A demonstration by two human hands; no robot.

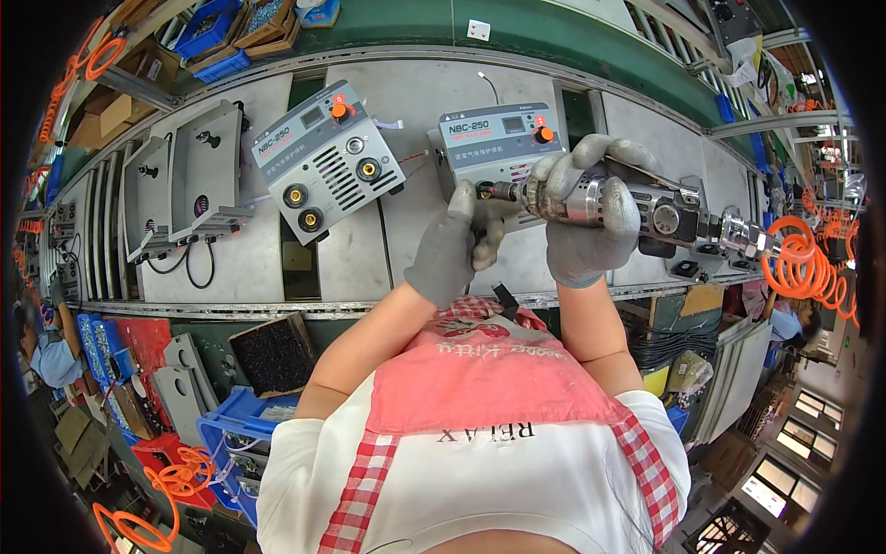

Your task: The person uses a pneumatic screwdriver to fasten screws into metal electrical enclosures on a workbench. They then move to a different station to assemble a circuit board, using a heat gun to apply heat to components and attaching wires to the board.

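Observation:
My right hand (593, 217), in a grey glove, is wrapped round a metal air-powered driver (666, 220) held level, its bit pointing left. My left hand (454, 247), gloved too, is closed beside the tip of the driver; whatever its fingers pinch there is too small and hidden to name. Both hands are in front of a grey machine front panel (486, 129) with an orange knob, and cover its lower part. Left of them a second grey machine front panel (323, 164) lies tilted, with brass-centred round sockets, a knob and vent slots.
Grey metal housings (205, 171) stand on the left of the metal-topped line. A coiled orange air hose (801, 260) runs from the driver at right. Blue and cardboard bins of hardware (265, 23) sit at the far left. A blue crate (226, 427) stands by my left side.

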